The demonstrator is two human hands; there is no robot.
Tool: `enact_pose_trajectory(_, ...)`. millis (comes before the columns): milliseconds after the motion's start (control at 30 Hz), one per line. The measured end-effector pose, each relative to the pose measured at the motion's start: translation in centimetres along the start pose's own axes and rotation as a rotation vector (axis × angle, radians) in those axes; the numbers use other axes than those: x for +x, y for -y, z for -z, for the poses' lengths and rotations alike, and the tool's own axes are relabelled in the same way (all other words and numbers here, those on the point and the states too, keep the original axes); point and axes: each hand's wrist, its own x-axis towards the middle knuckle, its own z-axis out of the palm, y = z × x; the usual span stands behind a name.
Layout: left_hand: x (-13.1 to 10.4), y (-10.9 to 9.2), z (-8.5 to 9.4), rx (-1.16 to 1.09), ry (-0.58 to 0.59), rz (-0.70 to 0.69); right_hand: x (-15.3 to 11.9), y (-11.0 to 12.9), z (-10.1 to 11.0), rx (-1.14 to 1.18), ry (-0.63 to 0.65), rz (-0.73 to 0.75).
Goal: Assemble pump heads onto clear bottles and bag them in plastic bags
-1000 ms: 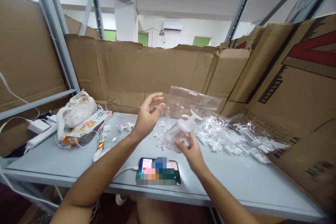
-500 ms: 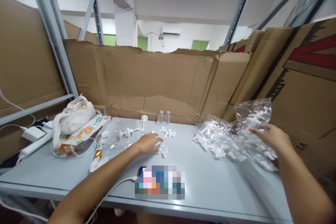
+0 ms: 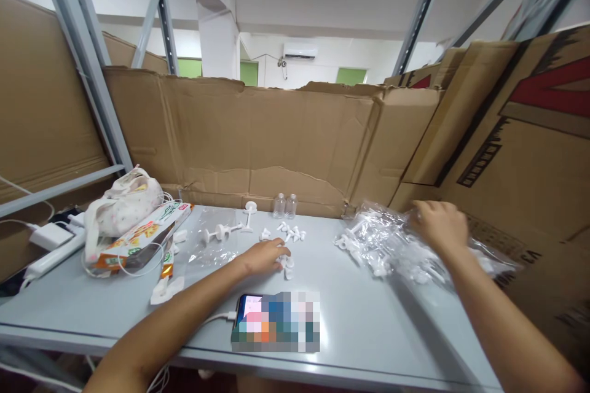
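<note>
My left hand (image 3: 268, 257) lies low on the table with its fingers curled over small white plastic parts (image 3: 288, 269), which stick out past the fingertips. Just behind it are more small white parts (image 3: 293, 233) in a loose group. My right hand (image 3: 440, 226) is over the clear plastic bags (image 3: 396, 245) at the right, back of the hand up. Its fingers bend down and close on the edge of a bag, partly hidden. White plastic pieces show through the film. Two small clear bottles (image 3: 291, 206) stand upright at the back, beside a white stemmed piece (image 3: 249, 215).
A phone (image 3: 249, 319) with a white cable lies near the front edge. White stemmed parts (image 3: 222, 232) rest on a flat clear bag at left. Further left are a snack box (image 3: 147, 234), a white pouch (image 3: 124, 202) and a power strip (image 3: 53, 258). Cardboard (image 3: 295, 141) walls the back.
My right hand has moved left and turned over across the bags; the bag that stood raised beside it now lies lower. My left hand has shifted slightly, still at the small white parts.
</note>
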Motion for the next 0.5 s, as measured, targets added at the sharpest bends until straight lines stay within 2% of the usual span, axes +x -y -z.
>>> enact_pose_trajectory(100, 0.3, -0.1, -0.3, -0.003, -0.011, -0.003, 0.2, 3.5, -1.4, 0.054, 0.145, 0.129)
enact_pose_trajectory(300, -0.6, -0.1, 0.1, -0.016, -0.058, -0.002, -2.2, 13.1, -3.2, 0.252, 0.352, 0.336)
enact_pose_trajectory(400, -1.7, 0.5, 1.1, -0.007, -0.125, 0.044, -3.4, 15.6, -3.7, 0.341, 0.431, 0.366)
enact_pose_trajectory(500, -2.6, 1.9, 2.4, 0.015, -0.226, 0.16, -3.8, 16.5, -4.5, 0.415, 0.485, 0.342)
